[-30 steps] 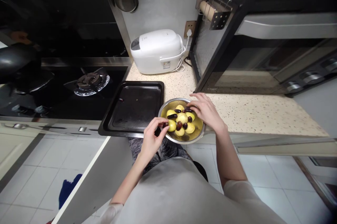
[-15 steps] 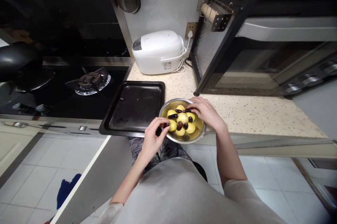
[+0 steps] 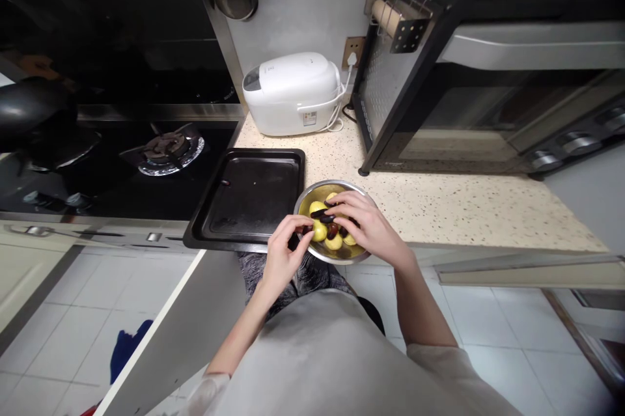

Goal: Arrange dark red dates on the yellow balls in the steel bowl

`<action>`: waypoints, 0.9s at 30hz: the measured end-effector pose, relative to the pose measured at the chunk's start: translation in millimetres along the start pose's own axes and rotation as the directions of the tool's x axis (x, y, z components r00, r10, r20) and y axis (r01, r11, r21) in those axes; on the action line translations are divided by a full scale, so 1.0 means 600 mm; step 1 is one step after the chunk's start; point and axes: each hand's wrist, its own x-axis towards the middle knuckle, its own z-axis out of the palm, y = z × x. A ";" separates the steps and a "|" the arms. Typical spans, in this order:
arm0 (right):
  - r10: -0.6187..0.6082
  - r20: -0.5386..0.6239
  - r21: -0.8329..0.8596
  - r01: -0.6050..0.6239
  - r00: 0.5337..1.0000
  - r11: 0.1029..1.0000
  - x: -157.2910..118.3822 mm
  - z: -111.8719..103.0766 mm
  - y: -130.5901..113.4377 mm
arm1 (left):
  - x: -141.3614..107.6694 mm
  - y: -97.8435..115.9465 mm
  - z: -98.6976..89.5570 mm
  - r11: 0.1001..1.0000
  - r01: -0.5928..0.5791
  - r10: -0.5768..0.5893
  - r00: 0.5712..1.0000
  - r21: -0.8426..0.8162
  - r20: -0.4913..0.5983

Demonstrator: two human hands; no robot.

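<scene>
Inside the metal bowl (image 3: 336,261), pale yellow rounds (image 3: 334,242) are lying close together, with glossy dark pieces (image 3: 319,213), some long and some short, resting on and among them. The bowl is sitting at the front edge of the desk (image 3: 488,208). The left hand (image 3: 283,252) is pinching what appears to be a small dark fruit (image 3: 306,230) at the bowl's left side. The right hand (image 3: 370,226) is reaching over the bowl, fingers spread and bent among the dark pieces; whether it is gripping one cannot be told. Judged from this, arranging by hand is under way, and such handling is calling for a light fingertip touch. Beside the bowl, a black baking tray (image 3: 244,198) is lying flat; behind, a white rice cooker (image 3: 288,100) is standing.
</scene>
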 end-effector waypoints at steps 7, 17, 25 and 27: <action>0.040 0.018 -0.011 -0.040 0.999 0.999 -0.001 0.014 0.001 | 0.001 0.004 -0.001 1.000 -0.002 0.002 1.000 0.002 0.003; 0.017 -0.099 0.014 -0.015 0.995 1.000 -0.012 -0.002 -0.015 | 0.000 0.009 0.003 1.000 0.000 0.000 1.000 -0.027 -0.004; -0.008 -0.050 0.226 0.019 0.999 0.974 -0.042 0.026 -0.052 | -0.019 0.010 0.031 0.921 0.188 -0.196 0.981 -0.342 0.013; 0.011 -0.060 0.227 0.003 0.998 0.974 -0.046 0.030 -0.053 | -0.020 0.011 0.036 0.884 0.230 -0.237 0.971 -0.406 0.033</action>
